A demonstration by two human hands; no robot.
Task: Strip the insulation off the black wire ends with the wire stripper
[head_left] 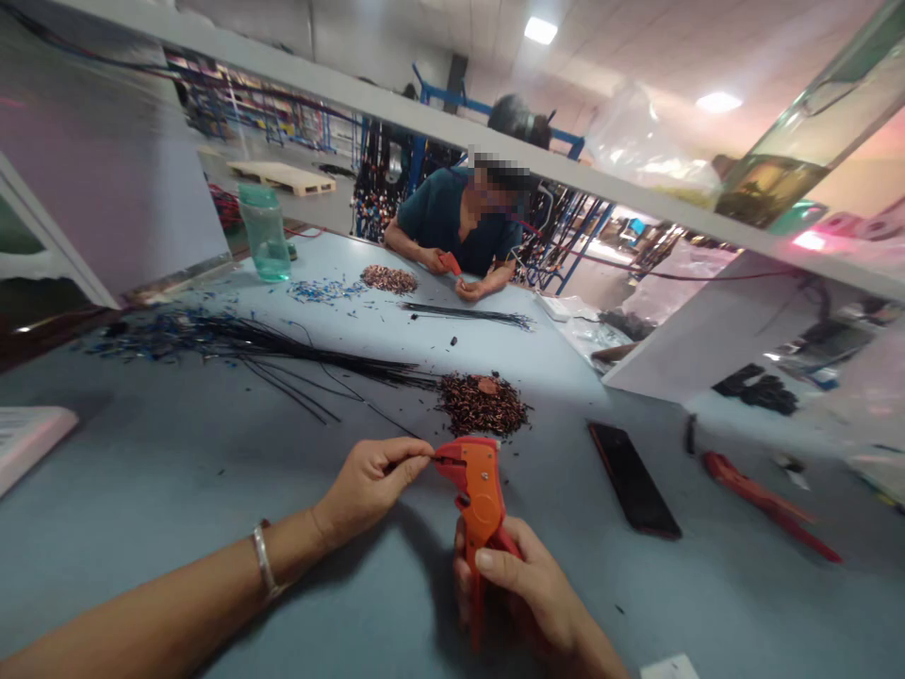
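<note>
In my right hand (519,575) is an orange and red wire stripper (484,490), held upright with my fingers wrapped round its handles. My left hand (374,486) pinches a thin black wire (374,407) close to its end, right at the stripper's jaws. Whether the wire tip sits inside the jaws is hard to make out. The wire trails back toward a bundle of black wires (318,356) lying across the table. Just beyond the stripper is a heap of small black and copper-coloured offcuts (485,404).
A phone (634,479) and red-handled pliers (760,500) lie at right. Across the table (283,471), a co-worker (459,217) holds a similar red tool (450,263). A green bottle (265,236) stands at the far left. A shelf beam (396,94) crosses above.
</note>
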